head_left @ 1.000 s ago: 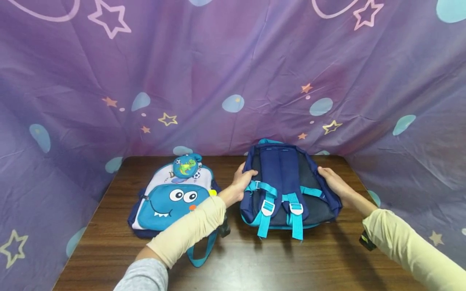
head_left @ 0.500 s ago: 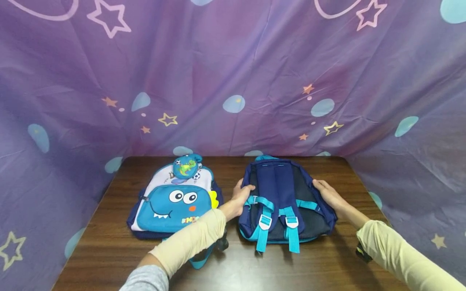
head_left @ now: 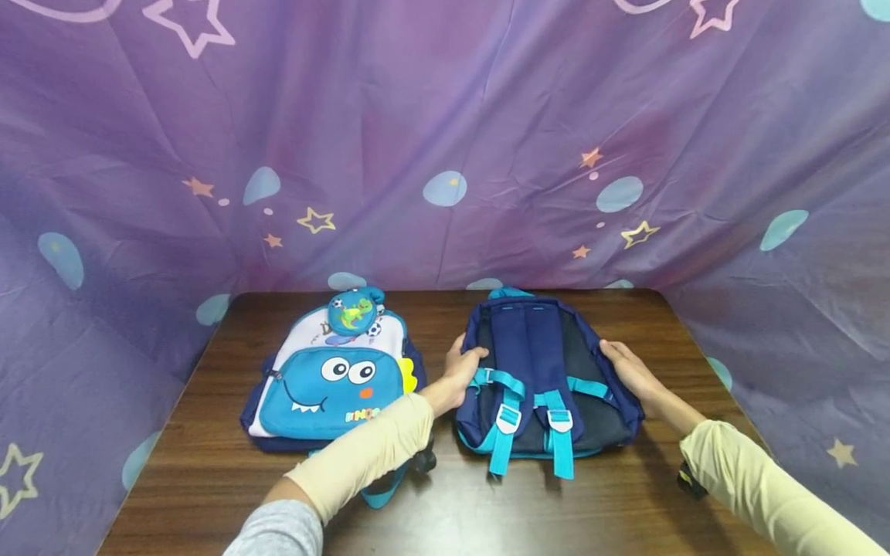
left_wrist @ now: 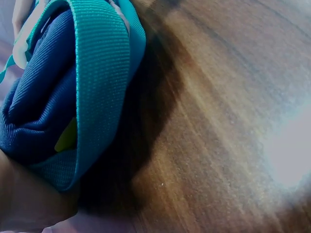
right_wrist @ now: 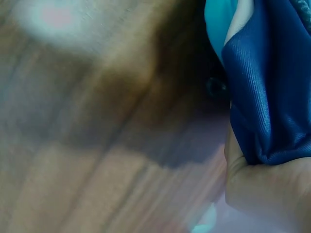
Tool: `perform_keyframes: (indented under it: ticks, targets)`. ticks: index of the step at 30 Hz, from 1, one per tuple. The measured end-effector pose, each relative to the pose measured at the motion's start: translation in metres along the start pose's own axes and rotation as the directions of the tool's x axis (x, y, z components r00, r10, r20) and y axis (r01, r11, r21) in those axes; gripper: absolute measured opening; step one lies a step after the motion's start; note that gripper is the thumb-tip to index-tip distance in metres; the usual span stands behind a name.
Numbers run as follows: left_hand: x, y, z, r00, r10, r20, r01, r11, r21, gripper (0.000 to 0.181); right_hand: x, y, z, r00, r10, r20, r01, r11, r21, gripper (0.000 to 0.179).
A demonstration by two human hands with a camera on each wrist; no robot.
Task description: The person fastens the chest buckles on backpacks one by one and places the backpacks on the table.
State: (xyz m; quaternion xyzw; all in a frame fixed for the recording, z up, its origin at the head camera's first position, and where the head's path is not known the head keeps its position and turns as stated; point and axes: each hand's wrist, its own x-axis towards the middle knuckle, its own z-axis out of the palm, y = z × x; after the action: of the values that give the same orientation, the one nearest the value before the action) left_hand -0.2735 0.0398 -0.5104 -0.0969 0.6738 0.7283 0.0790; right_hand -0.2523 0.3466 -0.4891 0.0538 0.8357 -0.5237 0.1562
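Observation:
A navy backpack (head_left: 531,340) lies with its back panel and padded shoulder straps facing up, top end toward the back of the table. Turquoise webbing straps (head_left: 562,455) with white buckles hang over its near edge. My left hand (head_left: 460,376) grips its left side, thumb on top; the left wrist view shows a turquoise strap (left_wrist: 102,77) looping close to that hand. On the opposite side, my right hand (head_left: 631,376) holds the navy edge, and the right wrist view shows folded navy fabric (right_wrist: 262,97) against it. The fingers beneath the bag are hidden.
Left of my left arm, a second backpack (head_left: 327,394) lies face up, with a dinosaur face and a small round blue pouch (head_left: 351,311) at its top. My left forearm partly covers it. A purple patterned cloth (head_left: 389,139) hangs behind the brown wooden table (head_left: 202,479).
Both hands have brought the navy backpack down and slightly left, onto the table. Over the last half second the hands and bag hardly move, while the head view shifts a little.

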Motion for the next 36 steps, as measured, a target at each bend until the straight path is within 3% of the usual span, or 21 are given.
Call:
perform_keyframes:
  ticks: [10, 19, 26, 30, 36]
  targets:
    - [-0.001, -0.001, 0.001, 1.0, 0.015, -0.019, -0.015, 0.999, 0.042, 0.068, 0.006, 0.012, 0.003, 0.999, -0.017, -0.046, 0.015, 0.999, -0.035, 0.076]
    - [-0.002, -0.005, 0.0, 0.998, 0.057, -0.035, -0.053, 0.993, 0.109, 0.067, 0.009, 0.023, 0.006, 0.99, -0.032, -0.139, 0.021, 0.996, -0.083, 0.076]
    - [-0.005, -0.015, -0.007, 0.998, 0.062, -0.004, -0.062, 0.997, 0.046, 0.065, 0.006, 0.035, 0.011, 0.985, -0.054, -0.162, 0.039, 0.995, -0.094, 0.076]
    - [-0.004, -0.015, -0.009, 0.998, 0.068, 0.008, -0.069, 0.998, 0.009, 0.065, 0.008, 0.037, 0.014, 0.971, -0.085, -0.222, 0.066, 0.994, -0.091, 0.073]
    - [-0.003, -0.013, -0.012, 0.999, 0.045, 0.013, -0.046, 0.999, 0.024, 0.066, 0.011, 0.039, 0.013, 0.958, -0.09, -0.273, 0.067, 0.993, -0.094, 0.072]
